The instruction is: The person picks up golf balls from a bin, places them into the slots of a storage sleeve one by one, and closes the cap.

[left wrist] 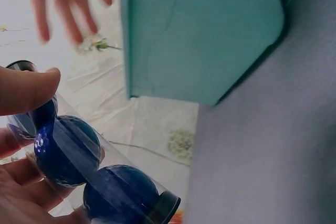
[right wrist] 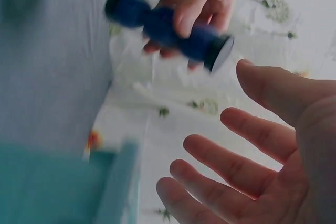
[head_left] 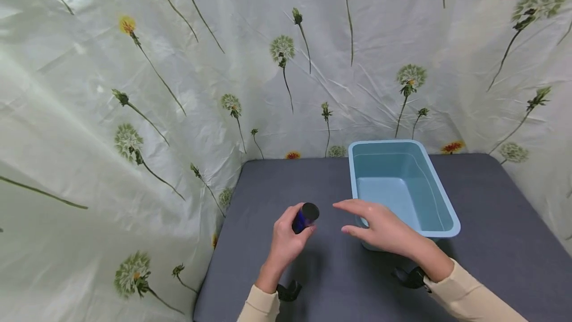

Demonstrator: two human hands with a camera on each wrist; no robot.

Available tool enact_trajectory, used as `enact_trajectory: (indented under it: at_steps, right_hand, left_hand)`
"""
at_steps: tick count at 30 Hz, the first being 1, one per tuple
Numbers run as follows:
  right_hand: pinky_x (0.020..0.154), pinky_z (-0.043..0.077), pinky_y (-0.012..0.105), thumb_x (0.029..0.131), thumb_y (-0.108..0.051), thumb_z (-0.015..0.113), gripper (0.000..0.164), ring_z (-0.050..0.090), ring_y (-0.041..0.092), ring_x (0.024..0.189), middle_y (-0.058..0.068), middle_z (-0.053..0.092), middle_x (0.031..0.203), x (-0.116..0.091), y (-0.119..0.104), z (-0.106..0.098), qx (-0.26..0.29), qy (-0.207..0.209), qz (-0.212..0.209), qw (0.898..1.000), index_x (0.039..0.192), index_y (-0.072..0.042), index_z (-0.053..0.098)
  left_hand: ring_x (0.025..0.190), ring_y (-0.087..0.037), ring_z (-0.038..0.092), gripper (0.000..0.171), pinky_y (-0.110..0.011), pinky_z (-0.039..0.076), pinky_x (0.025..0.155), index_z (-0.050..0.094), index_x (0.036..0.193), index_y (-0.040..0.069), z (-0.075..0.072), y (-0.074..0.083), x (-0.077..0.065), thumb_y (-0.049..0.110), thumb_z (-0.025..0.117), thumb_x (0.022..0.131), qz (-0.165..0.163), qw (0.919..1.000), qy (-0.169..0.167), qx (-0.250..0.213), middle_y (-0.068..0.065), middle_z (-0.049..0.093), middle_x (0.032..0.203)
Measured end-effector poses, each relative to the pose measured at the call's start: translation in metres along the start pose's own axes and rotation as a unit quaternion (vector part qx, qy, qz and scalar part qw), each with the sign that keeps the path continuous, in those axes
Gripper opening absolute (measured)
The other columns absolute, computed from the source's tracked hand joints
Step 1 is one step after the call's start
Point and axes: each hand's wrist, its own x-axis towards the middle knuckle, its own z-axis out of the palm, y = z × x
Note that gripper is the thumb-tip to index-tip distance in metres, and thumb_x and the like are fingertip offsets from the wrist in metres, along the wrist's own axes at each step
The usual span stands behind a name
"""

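My left hand (head_left: 285,243) grips a clear tube (head_left: 306,215) with black end caps and dark blue balls inside, held above the table. In the left wrist view the thumb presses near one cap of the tube (left wrist: 122,190), and the fingers wrap behind it. My right hand (head_left: 382,226) holds nothing. Its thumb and fingers are spread apart, facing the tube across a gap. In the right wrist view the fingers (right wrist: 231,163) of this hand stand loosely extended, below the tube's near cap (right wrist: 219,53).
A light blue plastic bin (head_left: 430,175) stands on the grey table (head_left: 277,183), with no contents showing; my right hand overlaps its near left corner. A white curtain (head_left: 201,63) with dandelion prints hangs behind the table and along its left side. Black straps circle both wrists.
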Motion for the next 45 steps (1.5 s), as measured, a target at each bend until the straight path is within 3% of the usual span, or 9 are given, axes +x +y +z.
enact_trajectory:
  at_steps: [9, 14, 18, 25, 33, 40, 45]
  right_hand:
    - [0.085, 0.053, 0.048, 0.093, -0.03, 0.075, 0.051, 0.058, 0.026, 0.123, 0.001, 0.059, 0.138, -0.033, 0.032, -0.048, -0.076, 0.087, 0.022, 0.993, 0.141, -0.026, 0.059]
    - [0.075, 0.053, 0.046, 0.09, -0.027, 0.078, 0.052, 0.061, 0.027, 0.117, 0.004, 0.059, 0.136, -0.049, 0.049, -0.069, -0.116, 0.129, 0.037, 0.984, 0.139, -0.023, 0.061]
    - [0.077, 0.052, 0.054, 0.089, -0.029, 0.078, 0.052, 0.059, 0.033, 0.117, 0.008, 0.059, 0.135, -0.062, 0.061, -0.08, -0.12, 0.142, 0.068, 0.98, 0.138, -0.02, 0.062]
    - [0.072, 0.049, 0.058, 0.09, -0.034, 0.078, 0.053, 0.06, 0.039, 0.109, 0.015, 0.057, 0.134, -0.088, 0.084, -0.091, -0.153, 0.153, 0.114, 0.97, 0.136, -0.013, 0.062]
    - [0.073, 0.045, 0.067, 0.088, -0.033, 0.079, 0.058, 0.053, 0.049, 0.112, 0.027, 0.054, 0.13, -0.113, 0.109, -0.09, -0.178, 0.129, 0.184, 0.958, 0.134, -0.001, 0.06]
    - [0.077, 0.04, 0.072, 0.094, -0.041, 0.07, 0.058, 0.049, 0.053, 0.116, 0.029, 0.051, 0.133, -0.125, 0.121, -0.086, -0.147, 0.126, 0.219, 0.956, 0.136, -0.002, 0.058]
    - [0.08, 0.038, 0.074, 0.098, -0.04, 0.065, 0.055, 0.048, 0.055, 0.117, 0.031, 0.051, 0.133, -0.13, 0.127, -0.085, -0.143, 0.132, 0.225, 0.955, 0.136, -0.002, 0.057]
  left_hand:
    - [0.102, -0.016, 0.065, 0.048, -0.049, 0.053, 0.088, 0.064, 0.128, 0.022, -0.024, -0.007, 0.027, 0.019, 0.084, 0.084, -0.056, 0.9979, 0.023, -0.023, 0.004, 0.068, 0.113]
    - [0.102, -0.021, 0.066, 0.046, -0.052, 0.051, 0.091, 0.065, 0.125, 0.021, -0.036, -0.025, 0.044, 0.02, 0.085, 0.084, -0.098, 0.9923, 0.043, -0.062, -0.001, 0.068, 0.111]
    - [0.107, -0.023, 0.065, 0.048, -0.052, 0.052, 0.091, 0.064, 0.126, 0.02, -0.041, -0.045, 0.05, 0.018, 0.085, 0.083, -0.133, 0.9868, 0.059, -0.071, -0.004, 0.067, 0.115]
    - [0.114, -0.027, 0.063, 0.048, -0.051, 0.053, 0.089, 0.063, 0.127, 0.016, -0.043, -0.079, 0.041, 0.013, 0.083, 0.084, -0.186, 0.9789, 0.074, -0.042, -0.008, 0.066, 0.12]
    - [0.113, -0.032, 0.063, 0.048, -0.053, 0.051, 0.091, 0.063, 0.128, 0.012, -0.044, -0.109, 0.033, 0.015, 0.083, 0.085, -0.2, 0.9739, 0.103, -0.029, -0.011, 0.066, 0.12]
    - [0.11, -0.033, 0.061, 0.048, -0.054, 0.048, 0.093, 0.063, 0.128, 0.01, -0.048, -0.123, 0.037, 0.015, 0.083, 0.084, -0.207, 0.9697, 0.128, -0.02, -0.013, 0.066, 0.118]
    - [0.115, -0.034, 0.06, 0.052, -0.055, 0.047, 0.096, 0.06, 0.132, 0.007, -0.046, -0.132, 0.031, 0.014, 0.082, 0.085, -0.221, 0.9675, 0.121, -0.026, -0.015, 0.064, 0.124]
